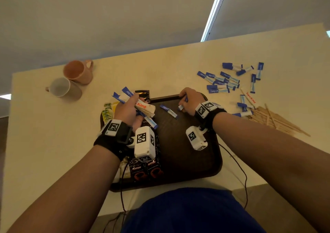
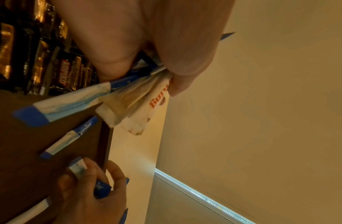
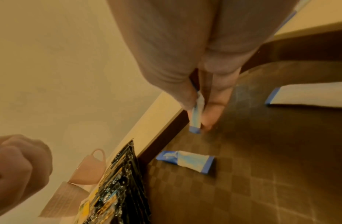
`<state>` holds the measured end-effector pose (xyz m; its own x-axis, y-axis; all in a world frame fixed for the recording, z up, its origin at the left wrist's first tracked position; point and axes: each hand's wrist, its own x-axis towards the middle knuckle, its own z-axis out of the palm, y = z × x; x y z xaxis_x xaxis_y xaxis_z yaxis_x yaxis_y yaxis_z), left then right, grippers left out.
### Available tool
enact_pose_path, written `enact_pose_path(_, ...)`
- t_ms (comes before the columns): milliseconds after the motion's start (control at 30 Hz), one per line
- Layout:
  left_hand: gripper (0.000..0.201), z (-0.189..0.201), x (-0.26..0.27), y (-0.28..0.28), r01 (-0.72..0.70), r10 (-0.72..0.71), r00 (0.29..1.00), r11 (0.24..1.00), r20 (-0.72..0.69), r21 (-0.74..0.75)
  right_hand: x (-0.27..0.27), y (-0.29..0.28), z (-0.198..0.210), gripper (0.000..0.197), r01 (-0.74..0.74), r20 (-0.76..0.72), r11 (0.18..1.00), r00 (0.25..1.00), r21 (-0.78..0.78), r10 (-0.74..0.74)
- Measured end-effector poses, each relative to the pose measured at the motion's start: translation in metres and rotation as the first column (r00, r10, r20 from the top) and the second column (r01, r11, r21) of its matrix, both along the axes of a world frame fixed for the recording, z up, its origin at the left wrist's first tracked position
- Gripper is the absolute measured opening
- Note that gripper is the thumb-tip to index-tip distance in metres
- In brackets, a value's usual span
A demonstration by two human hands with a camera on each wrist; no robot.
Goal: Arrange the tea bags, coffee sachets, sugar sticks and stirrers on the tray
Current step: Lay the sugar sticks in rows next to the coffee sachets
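Nearest the body: blue shirt (image 1: 192, 213) at bottom edge; both forearms reach forward over the tray, each wrist strapped with a tagged camera block.
Tray (image 1: 187, 154): dark brown, on the cream table (image 1: 53, 143), near edge by the body.
Coffee sachets (image 1: 146, 168): black Kopiko packs in a row on the tray's left part, partly under the left wrist.
Left hand (image 1: 127, 110): raised over the tray's far-left area, fingers curled tight round a mixed bundle (image 1: 142, 106) of blue-white sugar sticks and white red-lettered packets; ends fan out both sides of the fist.
Loose sugar stick (image 1: 168, 111): flat on tray centre, between the hands, touching neither.
Right hand (image 1: 189, 99): low at the tray's far-right corner, thumb and fingers pinching one sugar stick (image 3: 196, 116); its blue tip points down, at or just above the tray floor, cannot tell which.
Tea bags (image 1: 107, 112): yellow-green, at tray's far-left edge beside left hand.
Scattered sugar sticks (image 1: 225, 81): on table, right of tray, well apart from it.
Stirrers (image 1: 278, 122): wooden pile on table, right side.
Mugs: pink (image 1: 78, 72) and white (image 1: 62, 88), far left on table.
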<state>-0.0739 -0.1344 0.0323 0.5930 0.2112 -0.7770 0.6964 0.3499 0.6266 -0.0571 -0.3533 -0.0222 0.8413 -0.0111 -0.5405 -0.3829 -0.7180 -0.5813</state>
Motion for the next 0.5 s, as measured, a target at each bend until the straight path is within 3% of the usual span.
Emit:
enact_pose_path(100, 0.008, 0.001, -0.004, 0.0, 0.001, -0.001, 1.0, 1.0, 0.011, 0.003, 0.0, -0.001, 0.009, 0.022, 0.002, 0.034, 1.0, 0.999, 0.006, -0.002)
enact_pose_path(333, 0.007, 0.008, -0.011, -0.002, 0.019, -0.018, 1.0, 1.0, 0.025, -0.019, 0.007, 0.015, 0.008, 0.025, -0.345, -0.1, 0.92, 0.938, -0.185, 0.332)
enact_pose_path(433, 0.009, 0.008, -0.012, 0.001, 0.014, -0.013, 0.999, 1.0, 0.031, -0.027, 0.007, 0.018, 0.003, 0.051, -0.357, -0.088, 0.919, 0.934, -0.168, 0.347)
enact_pose_path(500, 0.007, 0.007, -0.012, 0.002, 0.003, -0.002, 0.999, 0.999, 0.034, -0.043, 0.007, 0.019, 0.002, 0.052, -0.332, -0.072, 0.924, 0.943, -0.189, 0.324)
